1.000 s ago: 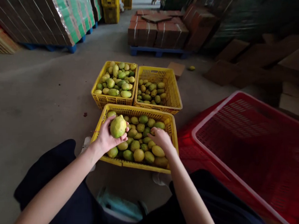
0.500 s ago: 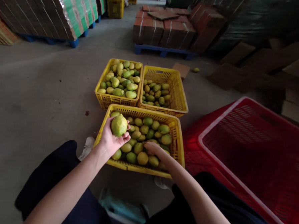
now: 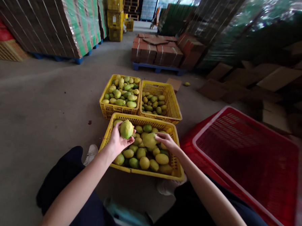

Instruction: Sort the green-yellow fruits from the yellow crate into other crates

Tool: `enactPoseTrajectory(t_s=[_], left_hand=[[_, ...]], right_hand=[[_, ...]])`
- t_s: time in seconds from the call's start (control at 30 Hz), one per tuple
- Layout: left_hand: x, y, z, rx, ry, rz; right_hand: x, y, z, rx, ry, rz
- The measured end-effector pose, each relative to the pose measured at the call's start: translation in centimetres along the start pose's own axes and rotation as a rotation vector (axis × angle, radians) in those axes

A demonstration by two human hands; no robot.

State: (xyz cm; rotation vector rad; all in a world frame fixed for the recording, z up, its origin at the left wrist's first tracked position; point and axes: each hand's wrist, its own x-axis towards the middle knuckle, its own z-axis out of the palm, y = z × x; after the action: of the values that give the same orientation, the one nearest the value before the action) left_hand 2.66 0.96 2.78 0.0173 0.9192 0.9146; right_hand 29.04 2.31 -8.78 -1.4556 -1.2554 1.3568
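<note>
Near the middle of the frame, the left hand [image 3: 119, 139] cups a yellow-green fruit [image 3: 126, 129], fingers curled beneath it. To its right, the right hand [image 3: 167, 141] pinches a paler fruit [image 3: 149, 140] by one end. Both fruits are above the near yellow crate [image 3: 138, 119], where many more lie; judging by this, plenty is left to handle, and neither held fruit is yet set down. Just beyond, the upper-left yellow crate [image 3: 118, 111] is heaped to its rim, apparently finished, while the upper-right yellow crate [image 3: 172, 98] is only partly filled. A large red crate [image 3: 265, 161] fills the lower right. Strapped boxes [image 3: 156, 53] sit on a blue pallet [image 3: 157, 68] at upper centre.
</note>
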Motion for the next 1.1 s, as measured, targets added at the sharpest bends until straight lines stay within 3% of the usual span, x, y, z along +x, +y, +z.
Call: enactPoseTrajectory(t_s=[0.1, 0.2, 0.4, 0.47, 0.6, 0.67, 0.8, 0.93, 1.1], left_hand=[[0.3, -0.6, 0.3, 0.014, 0.019, 0.027], [0.4, -1.6, 0.8, 0.009, -0.058, 0.027], [0.7, -3.5, 2.2, 0.083, -0.151, 0.042], [0.8, -3.9, 2.6, 0.125, -0.171, 0.086], [0.9, -4.3, 3.1, 0.152, -0.199, 0.152], [1.1, -4.4, 3.6, 0.140, -0.195, 0.175], [2.0, -4.5, 4.6, 0.177, -0.196, 0.251], [2.6, -4.8, 4.7, 0.335, -0.179, 0.457], [1.7, -5.3, 4.5, 0.390, -0.383, 0.620]], right_hand=[[-1.6, -4.8, 0.8, 0.354, 0.078, -0.022], [-4.2, -8.4, 2.3, 0.624, 0.144, -0.008], [-8.6, -9.3, 3.6, 0.988, -0.110, 0.270], [-8.8, -8.7, 3.6, 1.041, -0.107, 0.357], [-8.5, -8.0, 3.5, 1.094, 0.080, 0.370], [-8.6, -8.2, 3.5, 1.080, 0.122, 0.291], [-9.6, -9.2, 2.5, 1.008, 0.057, 0.081], [-9.8, -9.3, 1.1, 0.969, 0.064, -0.004], [-8.5, -7.5, 1.1, 1.075, 0.270, 0.104]])
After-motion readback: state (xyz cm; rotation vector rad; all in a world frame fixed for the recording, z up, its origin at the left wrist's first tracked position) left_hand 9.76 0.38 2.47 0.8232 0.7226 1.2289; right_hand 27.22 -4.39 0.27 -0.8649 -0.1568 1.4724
